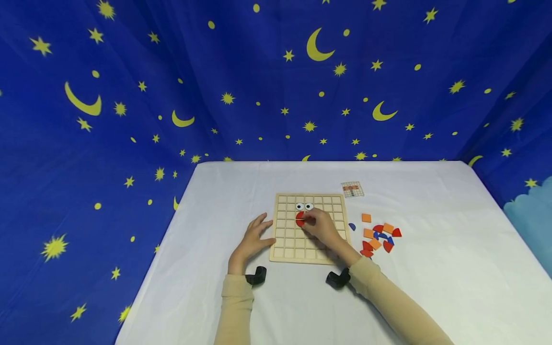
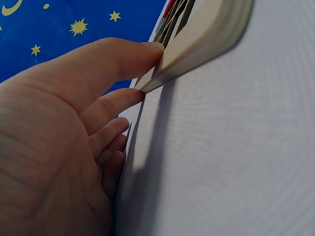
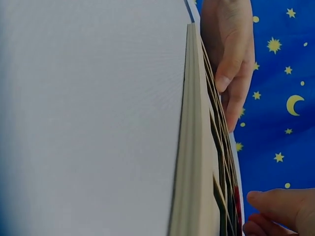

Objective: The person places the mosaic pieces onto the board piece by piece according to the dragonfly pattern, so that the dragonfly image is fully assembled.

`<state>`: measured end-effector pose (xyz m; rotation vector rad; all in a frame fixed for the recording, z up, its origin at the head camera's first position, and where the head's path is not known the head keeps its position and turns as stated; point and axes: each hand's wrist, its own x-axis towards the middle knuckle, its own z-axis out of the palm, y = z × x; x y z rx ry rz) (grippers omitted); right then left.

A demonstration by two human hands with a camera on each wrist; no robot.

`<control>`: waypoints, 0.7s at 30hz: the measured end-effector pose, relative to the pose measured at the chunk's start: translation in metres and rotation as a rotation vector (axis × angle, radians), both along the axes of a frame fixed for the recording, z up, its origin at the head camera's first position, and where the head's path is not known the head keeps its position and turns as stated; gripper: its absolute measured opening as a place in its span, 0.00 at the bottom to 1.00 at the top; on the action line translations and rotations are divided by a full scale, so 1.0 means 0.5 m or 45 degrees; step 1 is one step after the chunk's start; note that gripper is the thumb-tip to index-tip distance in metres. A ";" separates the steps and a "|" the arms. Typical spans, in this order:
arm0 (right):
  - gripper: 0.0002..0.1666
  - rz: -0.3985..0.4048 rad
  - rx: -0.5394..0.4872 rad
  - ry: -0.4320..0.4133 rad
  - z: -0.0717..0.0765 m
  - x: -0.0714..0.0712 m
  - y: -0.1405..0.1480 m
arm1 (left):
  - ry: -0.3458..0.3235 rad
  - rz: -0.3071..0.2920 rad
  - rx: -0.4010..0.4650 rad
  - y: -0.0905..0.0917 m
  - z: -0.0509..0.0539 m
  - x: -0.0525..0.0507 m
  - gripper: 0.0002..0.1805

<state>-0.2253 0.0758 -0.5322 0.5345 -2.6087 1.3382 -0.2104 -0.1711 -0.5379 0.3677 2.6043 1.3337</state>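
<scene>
So the board (image 1: 290, 243) is sitting just below the middle of my head view, on the white table (image 1: 194, 306), and I'd call this early days. Done, as far as I can see: two eyes (image 1: 297, 207) side by side near the board's top edge, and red pieces (image 1: 299, 223) right under them. Most of the cells I can see are bare, though the right hand (image 1: 321, 227) covers a few, so don't hold me to that.

That hand is over the reds, thumb and finger drawn close together. Can't tell if there's a piece between them; the right wrist view doesn't settle it for me either.

Left hand (image 1: 252, 239) has its fingers loosely spread, with thumb and fingertip touching the board's left edge. Looks to me like it's just steadying it.

What's left: a scattered pile right of center in the frame, with orange squares (image 1: 366, 218), more red bits (image 1: 396, 233) and some blue ones (image 1: 352, 226). Fair amount to go if they all get used. Just past the board's upper right corner there's a card (image 1: 352, 189) with a gridded picture, too small for me to read. Behind everything, a starry blue curtain (image 1: 258, 57).
</scene>
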 end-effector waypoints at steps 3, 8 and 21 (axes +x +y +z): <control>0.12 -0.012 -0.021 -0.014 0.006 0.004 0.006 | 0.005 0.000 -0.013 0.001 0.000 0.000 0.33; 0.12 -0.009 -0.060 -0.016 0.014 0.009 0.019 | -0.010 0.013 -0.037 0.002 -0.003 -0.004 0.33; 0.13 -0.082 -0.056 0.014 0.025 0.031 0.080 | 0.016 0.011 -0.054 -0.001 -0.007 -0.002 0.33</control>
